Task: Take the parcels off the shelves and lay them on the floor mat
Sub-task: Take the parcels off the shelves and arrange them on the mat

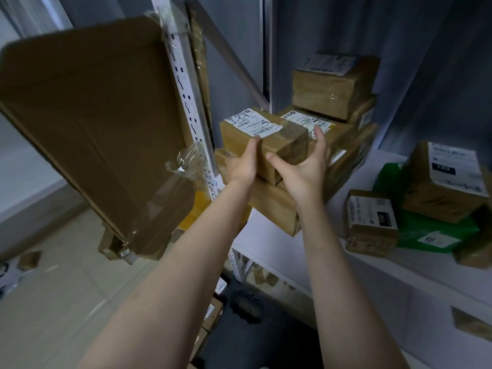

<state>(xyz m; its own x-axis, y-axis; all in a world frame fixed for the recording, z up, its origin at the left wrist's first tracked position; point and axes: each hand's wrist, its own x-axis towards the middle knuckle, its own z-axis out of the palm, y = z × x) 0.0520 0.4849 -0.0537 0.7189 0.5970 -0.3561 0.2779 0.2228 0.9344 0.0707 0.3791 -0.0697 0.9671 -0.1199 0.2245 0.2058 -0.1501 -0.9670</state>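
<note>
A small brown parcel with a white label sits on top of a stack of cardboard parcels on the white shelf. My left hand grips its near left side, thumb up the front face. My right hand wraps its near right corner, thumb on the front and fingers reaching up behind it. Under it lies a larger flat parcel. Behind stand more stacked parcels. The floor mat is not clearly in view.
A big brown carton juts out from the neighbouring rack at upper left, close to my left arm. A white perforated upright divides the racks. To the right lie a small labelled parcel, a green package and another box. Tiled floor lies below left.
</note>
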